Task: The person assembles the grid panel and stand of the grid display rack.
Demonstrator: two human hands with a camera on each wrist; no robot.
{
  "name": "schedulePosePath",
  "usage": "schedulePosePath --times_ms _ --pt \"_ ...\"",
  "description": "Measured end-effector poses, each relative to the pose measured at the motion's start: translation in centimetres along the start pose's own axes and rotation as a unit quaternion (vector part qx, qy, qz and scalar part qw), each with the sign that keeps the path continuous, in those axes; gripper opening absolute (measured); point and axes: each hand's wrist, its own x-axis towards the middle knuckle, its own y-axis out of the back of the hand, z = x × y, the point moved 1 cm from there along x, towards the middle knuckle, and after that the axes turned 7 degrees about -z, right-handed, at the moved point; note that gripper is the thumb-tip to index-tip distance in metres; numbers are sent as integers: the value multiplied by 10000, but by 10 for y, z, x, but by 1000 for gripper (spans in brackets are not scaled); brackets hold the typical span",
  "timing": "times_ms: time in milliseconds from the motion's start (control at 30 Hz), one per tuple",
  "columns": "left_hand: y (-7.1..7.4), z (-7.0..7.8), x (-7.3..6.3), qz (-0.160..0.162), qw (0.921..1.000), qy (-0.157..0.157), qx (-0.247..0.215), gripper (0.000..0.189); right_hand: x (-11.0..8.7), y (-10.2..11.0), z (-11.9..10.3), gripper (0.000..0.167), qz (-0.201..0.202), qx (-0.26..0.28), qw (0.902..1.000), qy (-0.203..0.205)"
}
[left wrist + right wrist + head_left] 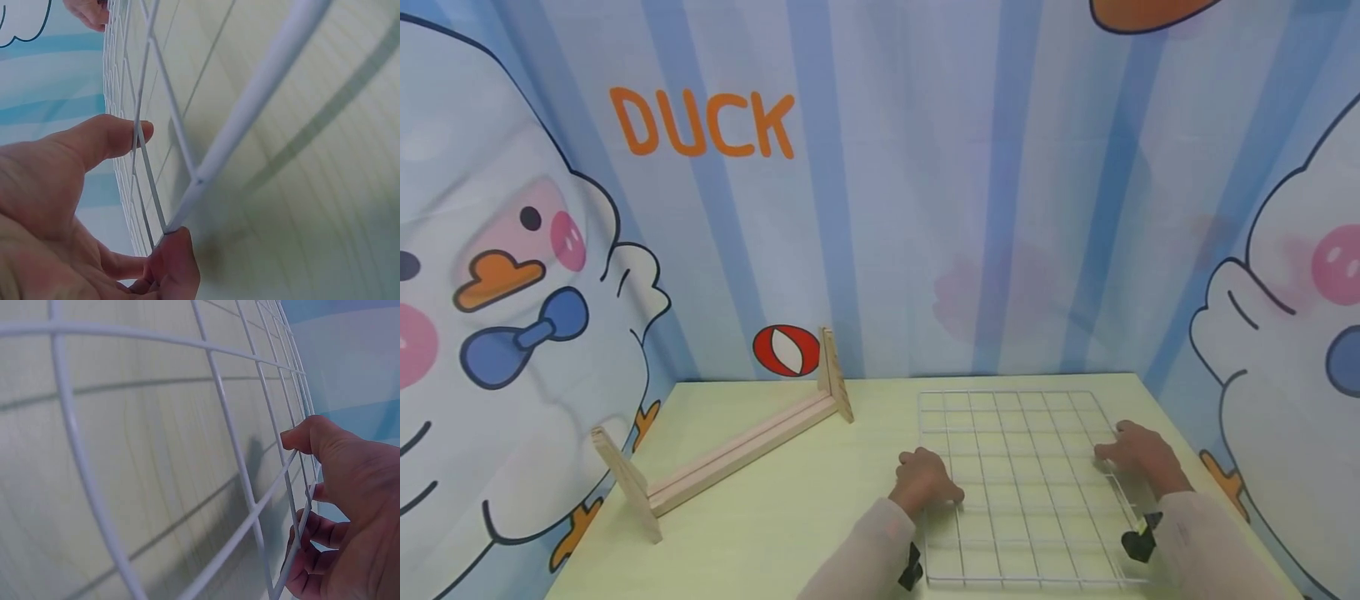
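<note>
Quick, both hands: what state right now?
Left hand: closed, holding the white rectangular wire grid panel by its left edge.
Right hand: closed, holding the panel's right edge.

Bkgd: creased cloth backdrop [895, 208], lt./med. blue vert. stripes, fills upper frame & both sides. Orange "DUCK" lettering [703, 123] upper L; lg. white cartoon duck [520, 321] far L, another white figure [1292, 367] cut off at R edge. Red/white ball print [786, 350] L of ctr., just above desk [820, 483]: pale yellow, btm. ctr., faint grain close up. Light soft, fairly even.
</note>
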Motion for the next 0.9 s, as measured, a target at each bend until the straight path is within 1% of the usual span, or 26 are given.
schedulePosePath --times_ms 100,233,300,400,533,633,767,900 --pt "3 0 1 70 9998 16 -177 70 2 1 0 92 34 29 10000 -50" --pt "8 -1 2 229 9990 31 -392 75 5 4 -2 93 160 -9 9999 34" --pt "10 -1 2 318 9985 15 -441 75 6 7 -3 93 240 -21 9997 47" --pt "15 -1 3 454 9983 -49 -363 76 6 11 -8 91 397 -30 9992 28" --pt "23 -1 3 574 9973 34 -460 77 4 17 -16 90 662 -61 9978 24" --pt "29 -1 3 663 9951 148 -720 79 4 22 -23 92 815 -18 9967 -24" --pt "37 0 3 925 9921 154 -834 80 4 28 -33 94 1010 130 9947 -160" --pt "44 1 4 1208 9893 117 -808 80 2 34 -44 93 1267 311 9912 -225"
